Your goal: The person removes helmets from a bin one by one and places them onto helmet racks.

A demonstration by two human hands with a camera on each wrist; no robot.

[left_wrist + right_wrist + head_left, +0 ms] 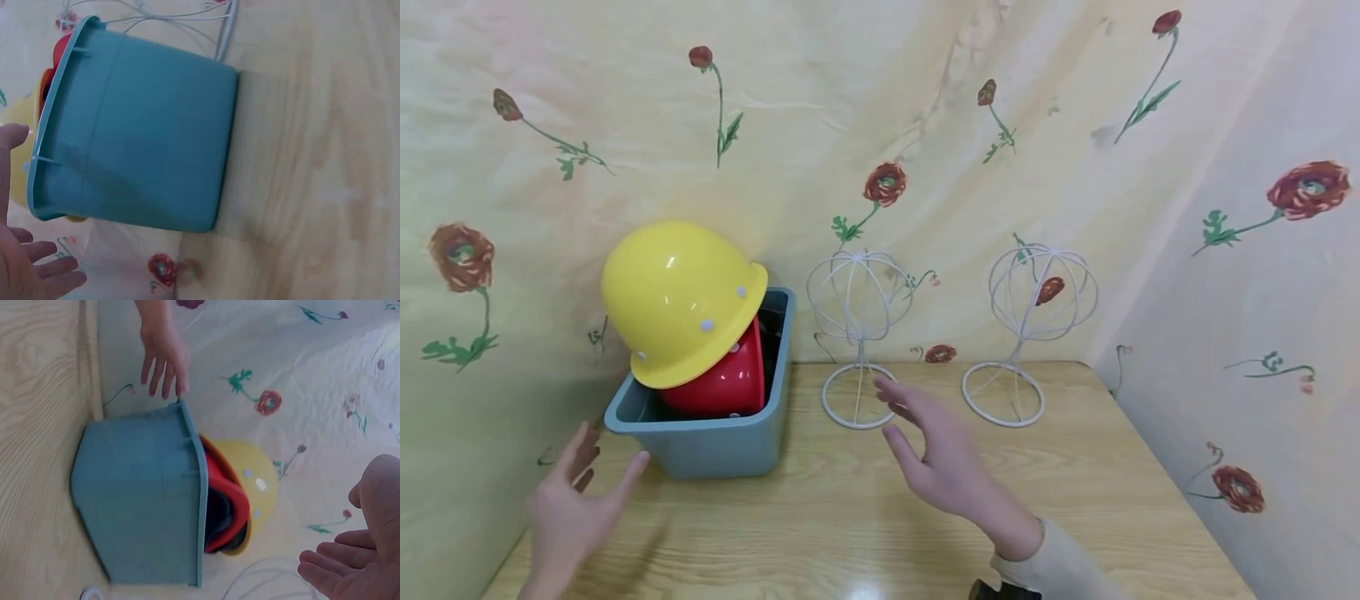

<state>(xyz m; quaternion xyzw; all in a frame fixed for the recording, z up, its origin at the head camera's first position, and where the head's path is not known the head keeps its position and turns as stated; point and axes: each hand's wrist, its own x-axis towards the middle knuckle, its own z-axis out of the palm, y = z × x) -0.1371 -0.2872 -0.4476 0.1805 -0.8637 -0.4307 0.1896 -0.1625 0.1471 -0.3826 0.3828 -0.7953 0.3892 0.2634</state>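
Observation:
A yellow hard hat (677, 292) leans on top of a red hard hat (722, 379) in a blue-grey plastic bin (715, 450) at the left of the table. My left hand (572, 504) is just in front of the bin's left corner, thumb and fingers spread, holding nothing. In the left wrist view its fingers (56, 269) lie beside the bin's rim. My right hand (943, 450) hovers over the table right of the bin, fingers extended and nothing in them. In the head view it overlaps the base of the nearer white wire stand (859, 333).
Another white wire stand (1022, 333) with a ball-shaped top stands to the right. Both stands are at the back of the wood-grain table (820, 533). Flower-printed cloth (850, 100) hangs behind and along both sides.

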